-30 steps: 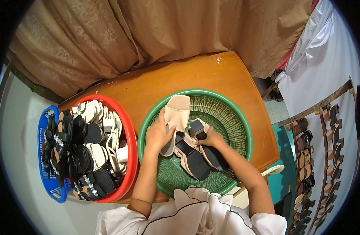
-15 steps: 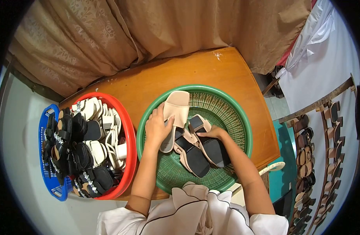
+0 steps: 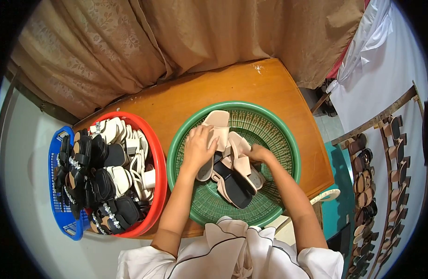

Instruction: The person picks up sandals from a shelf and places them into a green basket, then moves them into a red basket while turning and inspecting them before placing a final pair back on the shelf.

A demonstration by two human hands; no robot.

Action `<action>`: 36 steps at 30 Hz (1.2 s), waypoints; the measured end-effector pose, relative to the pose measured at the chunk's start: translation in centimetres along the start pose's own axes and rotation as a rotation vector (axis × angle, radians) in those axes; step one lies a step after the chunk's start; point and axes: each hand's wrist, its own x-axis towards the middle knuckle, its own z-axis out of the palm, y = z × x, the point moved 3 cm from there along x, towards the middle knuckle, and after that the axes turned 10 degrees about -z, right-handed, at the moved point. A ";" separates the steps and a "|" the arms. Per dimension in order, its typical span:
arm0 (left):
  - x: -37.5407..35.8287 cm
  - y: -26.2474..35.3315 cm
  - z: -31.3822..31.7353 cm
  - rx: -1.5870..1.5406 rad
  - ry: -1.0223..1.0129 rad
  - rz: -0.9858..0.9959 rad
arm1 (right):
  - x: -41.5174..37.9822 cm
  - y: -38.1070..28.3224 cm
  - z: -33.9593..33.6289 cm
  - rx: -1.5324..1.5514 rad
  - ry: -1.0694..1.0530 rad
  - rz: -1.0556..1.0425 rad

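A green basket [image 3: 295, 183] holds several beige slide sandals in front of me. My left hand [image 3: 199, 148] grips a beige sandal [image 3: 217, 122] by its wide strap, toe end pointing away from me. Against the side of a second beige sandal [image 3: 242, 162] lies my right hand [image 3: 260, 154], its fingers partly hidden behind the strap. That sandal is tipped so its strap faces up. Below the two, a sandal with a black surface [image 3: 238, 191] and beige edge rests in the basket, partly covered.
To the left, a red basket [image 3: 161, 179] carries white and black sandals, with a blue basket [image 3: 73, 228] beside it. Both baskets and the green one are by a wooden table [image 3: 251, 83]. Brown curtains [image 3: 214, 32] hang behind. Racks of sandals [image 3: 363, 186] stand at right.
The sandal at my right hand has turned over from its black side to show its beige strap. My left hand and its sandal have shifted slightly right.
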 end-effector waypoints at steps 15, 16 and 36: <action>-5.3 3.2 6.3 0.017 -0.791 0.278 | 4.1 6.6 3.8 0.587 -0.070 0.045; -5.8 3.3 6.7 0.060 -0.773 0.287 | 4.0 6.7 3.9 0.622 -0.127 0.053; -5.1 2.7 7.1 0.329 -0.363 0.407 | 1.6 2.9 3.0 0.784 -0.475 0.136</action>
